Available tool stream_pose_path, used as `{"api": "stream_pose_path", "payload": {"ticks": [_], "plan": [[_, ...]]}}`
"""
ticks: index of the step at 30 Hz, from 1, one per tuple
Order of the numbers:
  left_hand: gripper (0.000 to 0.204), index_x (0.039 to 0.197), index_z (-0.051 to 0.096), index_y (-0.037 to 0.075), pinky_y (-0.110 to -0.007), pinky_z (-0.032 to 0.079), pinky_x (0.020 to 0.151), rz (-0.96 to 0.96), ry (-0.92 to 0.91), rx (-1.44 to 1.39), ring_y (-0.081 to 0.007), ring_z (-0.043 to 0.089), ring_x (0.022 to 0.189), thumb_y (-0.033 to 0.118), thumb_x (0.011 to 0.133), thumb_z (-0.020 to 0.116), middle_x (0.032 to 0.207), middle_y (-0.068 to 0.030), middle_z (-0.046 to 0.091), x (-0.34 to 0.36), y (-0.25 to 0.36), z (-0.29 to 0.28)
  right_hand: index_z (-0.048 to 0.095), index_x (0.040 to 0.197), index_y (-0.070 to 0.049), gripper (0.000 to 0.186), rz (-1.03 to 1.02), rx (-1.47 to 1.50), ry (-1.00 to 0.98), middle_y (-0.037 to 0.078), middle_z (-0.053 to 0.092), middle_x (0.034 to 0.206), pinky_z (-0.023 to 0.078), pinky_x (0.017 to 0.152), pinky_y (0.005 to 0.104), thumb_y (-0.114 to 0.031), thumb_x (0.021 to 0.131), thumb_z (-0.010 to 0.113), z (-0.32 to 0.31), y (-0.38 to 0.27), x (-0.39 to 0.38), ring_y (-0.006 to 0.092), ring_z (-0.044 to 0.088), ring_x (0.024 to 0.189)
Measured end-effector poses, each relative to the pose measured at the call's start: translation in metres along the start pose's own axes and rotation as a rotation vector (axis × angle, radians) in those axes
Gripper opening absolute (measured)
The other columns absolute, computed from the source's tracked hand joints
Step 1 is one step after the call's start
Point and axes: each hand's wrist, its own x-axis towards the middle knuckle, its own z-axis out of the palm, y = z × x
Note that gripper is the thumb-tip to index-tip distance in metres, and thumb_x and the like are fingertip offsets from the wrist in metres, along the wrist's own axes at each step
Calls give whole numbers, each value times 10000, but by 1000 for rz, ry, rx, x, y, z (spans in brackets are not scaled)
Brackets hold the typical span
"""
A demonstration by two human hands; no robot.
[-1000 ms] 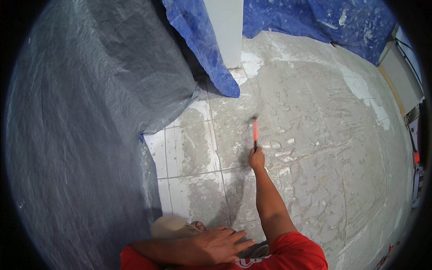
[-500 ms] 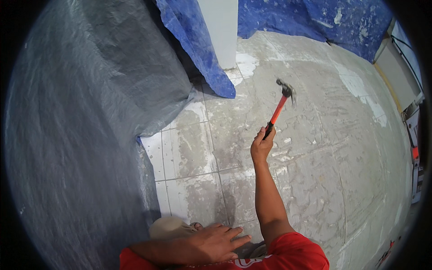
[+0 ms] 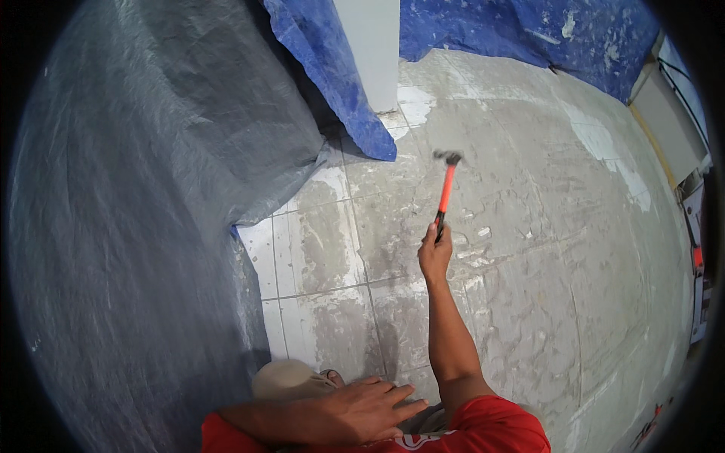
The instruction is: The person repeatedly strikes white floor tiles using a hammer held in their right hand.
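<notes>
My right hand (image 3: 436,253) is closed round the black grip of a hammer (image 3: 445,189) with an orange-red shaft and a dark metal head, held out over the tiled floor (image 3: 529,287), its head slightly blurred. The floor is coated in patchy grey, rough residue, with white tile and grout lines showing through at the left. My left hand (image 3: 374,408) lies across my lap at the lower edge, fingers apart, holding nothing. My knee (image 3: 283,377) and part of a foot show beside it.
A grey tarp (image 3: 128,249) covers the left side. A blue sheet (image 3: 332,83) hangs beside a white column (image 3: 368,45); another blue tarp (image 3: 574,38) runs along the back. At the right edge stand a pale board (image 3: 664,136) and objects with red parts (image 3: 697,257).
The hammer rose from low over the floor toward the upper right, then came down and leftward since half a second ago, with my right hand slightly lower. My left hand has stayed put.
</notes>
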Motion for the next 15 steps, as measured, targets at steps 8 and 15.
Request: {"api": "stream_pose_path", "payload": {"ticks": [8,15], "plan": [[613,1483,352,67,-439,405,1022,-51,13,-8,-355,541,1204,375,983,529,1439,-252,423,0,5,-9,511,1163,-11,356,-139,-425,176,71,561,675,470,486,360,-334,1012,526,-2,57,-4,186,562,505],[618,1511,297,83,-445,397,1060,-72,-69,31,-364,526,1222,437,1021,423,1444,-221,412,-5,8,-10,536,1070,-14,369,537,-21,-348,73,548,626,440,403,373,-377,1007,519,-17,51,-31,180,517,415]]}}
